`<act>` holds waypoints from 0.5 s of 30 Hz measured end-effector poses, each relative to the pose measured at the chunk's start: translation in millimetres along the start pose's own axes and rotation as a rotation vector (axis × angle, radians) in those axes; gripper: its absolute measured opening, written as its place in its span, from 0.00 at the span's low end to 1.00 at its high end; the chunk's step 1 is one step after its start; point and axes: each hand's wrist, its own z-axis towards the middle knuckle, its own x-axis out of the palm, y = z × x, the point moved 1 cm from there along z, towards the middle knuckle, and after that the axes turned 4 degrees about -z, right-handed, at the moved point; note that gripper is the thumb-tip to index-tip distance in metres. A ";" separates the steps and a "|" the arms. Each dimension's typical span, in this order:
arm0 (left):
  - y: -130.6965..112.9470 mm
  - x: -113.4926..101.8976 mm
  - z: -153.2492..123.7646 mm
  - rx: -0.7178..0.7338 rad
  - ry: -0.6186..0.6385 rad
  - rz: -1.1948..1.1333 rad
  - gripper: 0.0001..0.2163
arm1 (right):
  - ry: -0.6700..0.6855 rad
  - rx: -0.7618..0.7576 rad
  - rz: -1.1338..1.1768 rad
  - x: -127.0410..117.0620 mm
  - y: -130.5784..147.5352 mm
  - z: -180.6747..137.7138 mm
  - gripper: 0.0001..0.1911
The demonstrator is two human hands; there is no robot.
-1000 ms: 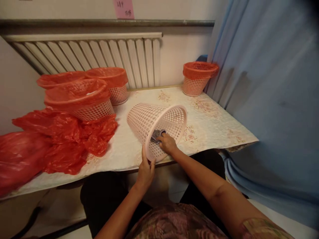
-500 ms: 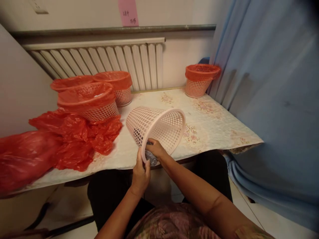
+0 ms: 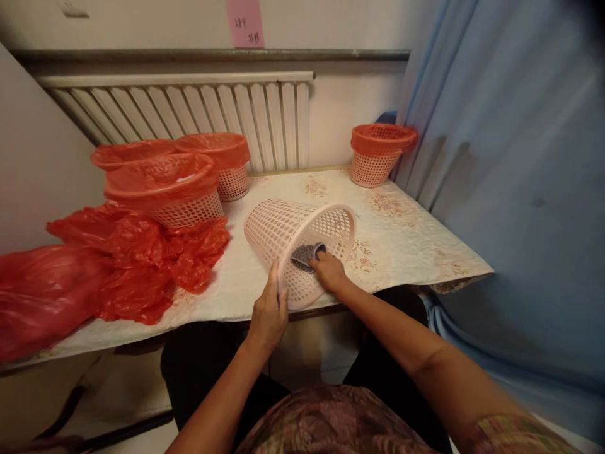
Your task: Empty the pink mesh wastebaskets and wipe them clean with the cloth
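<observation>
A pale pink mesh basket [image 3: 283, 230] lies on its side at the table's front edge, its mouth turned toward me. My left hand [image 3: 268, 310] grips the near rim of the basket with the fingers wrapped round it. My right hand [image 3: 329, 273] reaches into the mouth and presses a grey cloth [image 3: 306, 254] against the inner wall, fingers closed on the cloth.
Three mesh baskets lined with red bags [image 3: 163, 189] stand at the left, and loose red plastic bags [image 3: 118, 258] lie in front of them. Another lined basket [image 3: 380, 154] stands at the back right. A blue curtain [image 3: 510, 164] hangs on the right, a radiator [image 3: 189, 113] behind the table.
My right hand has moved the grey cloth from the near rim deeper into the basket. The basket has tilted slightly, still held by my left hand.
</observation>
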 end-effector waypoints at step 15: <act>-12.8 -15.4 14.8 0.013 0.065 0.039 0.30 | -0.029 0.017 1.581 -24.0 88.9 -3.6 0.18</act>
